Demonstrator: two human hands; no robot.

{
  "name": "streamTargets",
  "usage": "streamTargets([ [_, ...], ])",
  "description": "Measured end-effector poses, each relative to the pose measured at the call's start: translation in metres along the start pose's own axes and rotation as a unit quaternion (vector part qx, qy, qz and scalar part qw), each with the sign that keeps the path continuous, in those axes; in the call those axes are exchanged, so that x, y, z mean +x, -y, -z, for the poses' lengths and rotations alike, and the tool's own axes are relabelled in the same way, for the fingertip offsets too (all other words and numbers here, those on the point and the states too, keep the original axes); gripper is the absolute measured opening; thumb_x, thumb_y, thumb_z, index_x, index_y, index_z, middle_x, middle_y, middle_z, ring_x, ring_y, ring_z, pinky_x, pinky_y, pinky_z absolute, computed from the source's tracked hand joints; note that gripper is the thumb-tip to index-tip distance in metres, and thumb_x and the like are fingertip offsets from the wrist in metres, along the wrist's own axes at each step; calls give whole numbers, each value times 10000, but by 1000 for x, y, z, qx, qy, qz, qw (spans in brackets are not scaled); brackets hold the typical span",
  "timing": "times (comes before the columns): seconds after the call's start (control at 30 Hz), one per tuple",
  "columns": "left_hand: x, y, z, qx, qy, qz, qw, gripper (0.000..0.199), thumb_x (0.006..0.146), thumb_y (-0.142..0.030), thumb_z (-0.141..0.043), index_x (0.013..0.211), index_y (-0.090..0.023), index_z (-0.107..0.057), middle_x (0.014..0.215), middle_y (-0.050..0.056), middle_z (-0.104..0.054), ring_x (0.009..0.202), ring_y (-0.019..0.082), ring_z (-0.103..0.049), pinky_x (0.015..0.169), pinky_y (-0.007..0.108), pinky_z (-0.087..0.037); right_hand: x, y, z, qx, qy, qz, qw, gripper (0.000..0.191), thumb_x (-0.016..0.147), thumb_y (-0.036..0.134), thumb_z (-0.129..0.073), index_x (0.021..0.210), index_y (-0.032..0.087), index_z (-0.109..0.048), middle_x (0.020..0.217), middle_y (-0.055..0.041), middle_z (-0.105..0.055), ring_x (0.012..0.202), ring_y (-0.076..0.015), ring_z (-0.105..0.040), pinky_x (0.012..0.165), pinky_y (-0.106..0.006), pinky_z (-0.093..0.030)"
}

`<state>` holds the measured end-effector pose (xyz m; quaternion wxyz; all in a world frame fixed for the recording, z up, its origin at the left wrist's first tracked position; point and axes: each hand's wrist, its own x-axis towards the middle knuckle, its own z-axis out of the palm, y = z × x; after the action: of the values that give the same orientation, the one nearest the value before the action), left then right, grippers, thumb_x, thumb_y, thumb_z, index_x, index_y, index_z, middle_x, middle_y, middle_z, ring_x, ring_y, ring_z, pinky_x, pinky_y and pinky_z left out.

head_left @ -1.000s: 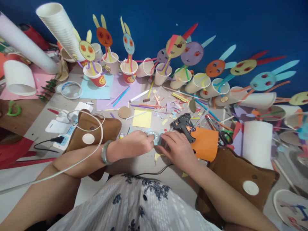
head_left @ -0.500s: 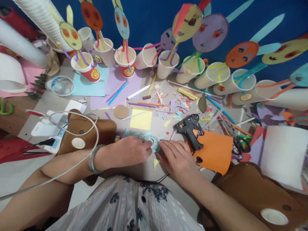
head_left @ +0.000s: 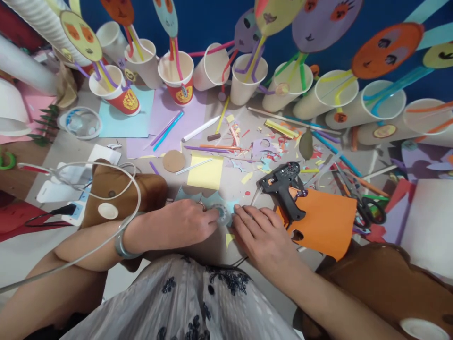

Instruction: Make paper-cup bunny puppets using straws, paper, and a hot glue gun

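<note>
A small round translucent disc (head_left: 222, 214) with a ring of marks lies on light blue paper (head_left: 211, 197) with a scalloped edge. My left hand (head_left: 191, 221), wearing a ring and a bracelet, has its fingers closed at the disc's left side. What its fingertips pinch is partly hidden. Close by on the right, my right hand (head_left: 260, 233) lies flat, fingers stretched out, the fingertips at the blue paper's right edge. A black glue gun (head_left: 283, 189) rests just beyond my right hand, partly over an orange paper sheet (head_left: 327, 219) with a hole cut in it.
Paper cups (head_left: 244, 82) with paper-face figures line the back. Paper scraps (head_left: 262, 146), a white marker (head_left: 201, 129) and a cardboard disc (head_left: 174, 161) lie in the middle. Scissors (head_left: 370, 210) are at right. A white cable (head_left: 136, 200) crosses over my left arm near power strips (head_left: 58, 184).
The view has shifted closer and slightly down. My left hand has turned a little at the disc, and my right hand stays at the blue paper's edge.
</note>
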<state>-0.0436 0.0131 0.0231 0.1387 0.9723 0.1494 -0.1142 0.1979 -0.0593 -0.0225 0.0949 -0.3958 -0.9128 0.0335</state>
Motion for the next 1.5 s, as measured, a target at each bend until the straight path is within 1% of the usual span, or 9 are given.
streamTargets([
  [0.4, -2, 2, -5, 16, -66, -13, 998, 217, 915, 1, -505, 800, -163, -587, 883, 49, -667, 668, 146, -596, 582, 297, -428, -2, -1, -5, 4, -9, 1, 1000, 205, 949, 106, -584, 1062, 81, -753, 1262, -173, -747, 1104, -296, -625, 971, -451, -436],
  [0.53, -4, 5, 0, -4, -54, -6, 999, 223, 932, 1, -487, 828, -162, -599, 924, 49, -686, 684, 142, -604, 606, 292, -449, -2, -1, -5, 5, -12, -3, 1000, 190, 956, 110, -585, 1045, 106, -753, 1256, -153, -752, 1099, -279, -622, 988, -437, -433],
  [0.7, -6, 12, 9, -42, -13, 27, 999, 258, 951, 6, -455, 858, -161, -629, 996, 52, -717, 721, 136, -619, 649, 279, -471, -1, -1, -6, 8, -15, -2, 1000, 163, 950, 130, -617, 1042, 100, -749, 1247, -158, -755, 1090, -285, -627, 981, -440, -436],
  [0.87, -6, 22, 7, -75, -3, 20, 997, 239, 975, -30, -467, 922, -167, -656, 1061, 39, -736, 871, 148, -677, 722, 277, -495, -1, -1, -7, 4, -19, 1, 1000, 163, 956, 150, -629, 1056, 90, -743, 1257, -167, -750, 1096, -290, -629, 990, -445, -433],
  [0.97, -6, 30, 6, -117, -14, -3, 993, 154, 981, -103, -526, 1010, -177, -658, 1203, 51, -716, 1035, 164, -687, 831, 281, -508, 0, -1, -6, 2, -24, 5, 1000, 165, 961, 151, -634, 1060, 67, -736, 1235, -185, -753, 1083, -290, -633, 974, -440, -438],
  [1.07, -7, 36, 5, -135, -25, 45, 989, 203, 956, -187, -598, 1158, -190, -612, 1248, 65, -680, 969, 167, -679, 811, 292, -495, 1, 0, -6, -1, -25, 11, 1000, 169, 969, 154, -629, 1075, 66, -728, 1227, -186, -752, 1070, -280, -635, 957, -427, -442],
  [1.17, -8, 39, 2, -141, -31, 93, 985, 288, 929, -230, -635, 1203, -188, -555, 1199, 73, -657, 906, 171, -656, 746, 287, -464, 2, -1, -7, -6, -20, 15, 1000, 179, 962, 137, -626, 1100, 71, -718, 1237, -181, -746, 1053, -278, -634, 948, -424, -441],
  [1.33, -5, 40, -6, -150, -22, 93, 984, 250, 926, -191, -635, 1166, -176, -566, 1144, 72, -632, 873, 175, -638, 721, 291, -432, 2, -1, -7, -14, -10, 31, 999, 237, 934, 89, -618, 1155, 73, -701, 1231, -178, -739, 1008, -282, -623, 928, -432, -429],
  [1.5, -3, 43, -9, -196, -42, 77, 977, 159, 935, -188, -631, 1088, -164, -597, 1072, 67, -636, 868, 166, -625, 729, 274, -427, 2, 0, -6, -33, -4, 36, 999, 260, 948, 110, -600, 1193, 101, -687, 1231, -171, -732, 1021, -277, -612, 937, -427, -418],
])
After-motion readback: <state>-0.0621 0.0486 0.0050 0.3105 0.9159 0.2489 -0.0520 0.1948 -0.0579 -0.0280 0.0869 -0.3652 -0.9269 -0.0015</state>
